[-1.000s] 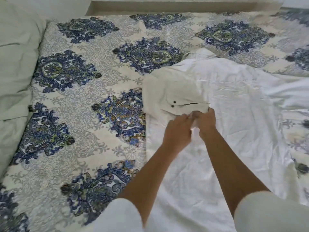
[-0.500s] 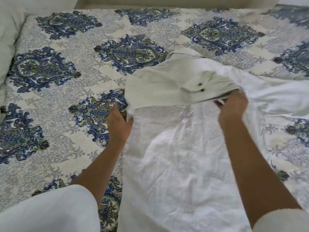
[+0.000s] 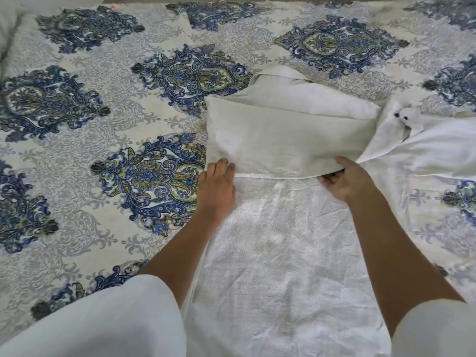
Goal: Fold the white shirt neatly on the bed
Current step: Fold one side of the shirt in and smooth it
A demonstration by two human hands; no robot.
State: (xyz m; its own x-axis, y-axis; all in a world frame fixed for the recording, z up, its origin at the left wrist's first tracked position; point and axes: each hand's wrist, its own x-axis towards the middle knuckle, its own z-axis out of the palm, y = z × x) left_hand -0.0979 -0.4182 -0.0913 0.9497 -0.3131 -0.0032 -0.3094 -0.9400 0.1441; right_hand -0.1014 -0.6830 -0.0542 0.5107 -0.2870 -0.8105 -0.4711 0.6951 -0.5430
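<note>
The white shirt [image 3: 280,248] lies spread on the bed [image 3: 77,155], its body running from the near edge toward the middle. One sleeve [image 3: 278,135] is folded sideways across the chest, and its cuff with two dark buttons [image 3: 401,117] lies to the right. My left hand [image 3: 217,191] rests on the shirt's left edge, fingertips touching the sleeve's lower hem. My right hand [image 3: 347,181] grips the sleeve's lower edge, thumb on top and fingers curled beneath the cloth.
The bedspread has a blue and green floral pattern on cream. A pale pillow [image 3: 10,24] lies at the far left corner. More of the shirt's white cloth [image 3: 443,150] bunches at the right. My white sleeves fill the near corners.
The hands moved apart from the middle. The right hand drew the sleeve to the right across the shirt; the cuff now lies far right. The left hand settled on the left edge.
</note>
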